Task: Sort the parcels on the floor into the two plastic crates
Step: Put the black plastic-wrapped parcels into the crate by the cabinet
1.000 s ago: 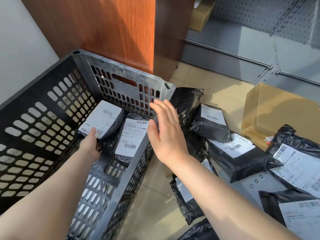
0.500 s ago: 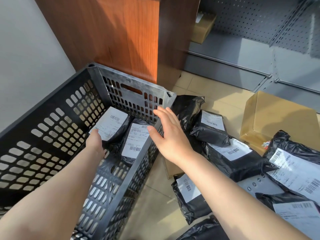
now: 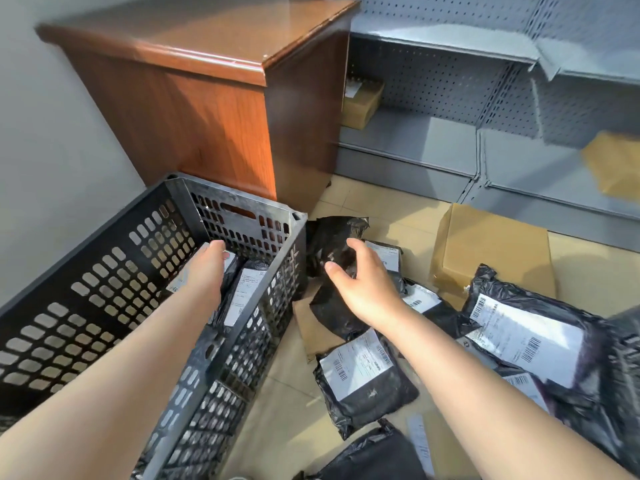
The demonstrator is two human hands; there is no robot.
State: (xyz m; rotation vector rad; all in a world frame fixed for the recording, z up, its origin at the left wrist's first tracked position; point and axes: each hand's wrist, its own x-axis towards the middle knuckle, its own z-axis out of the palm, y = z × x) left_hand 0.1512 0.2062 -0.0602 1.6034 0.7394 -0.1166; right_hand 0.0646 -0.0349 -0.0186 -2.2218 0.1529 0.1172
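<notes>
The right hand (image 3: 363, 285) hovers open over a crumpled black parcel (image 3: 332, 244); soft, light, probably slippery. Grip its bunched middle; the left hand (image 3: 207, 268) rests flat on crate (image 3: 242, 341) parcels.

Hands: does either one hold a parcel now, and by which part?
Neither visibly. The right hand hovers open over a black parcel; the left hand rests on parcels in the crate.

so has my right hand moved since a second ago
Yes. The right hand has gone rightward, away from the crate rim it hovered beside, and now reaches over the crumpled black parcel on the floor.
</notes>
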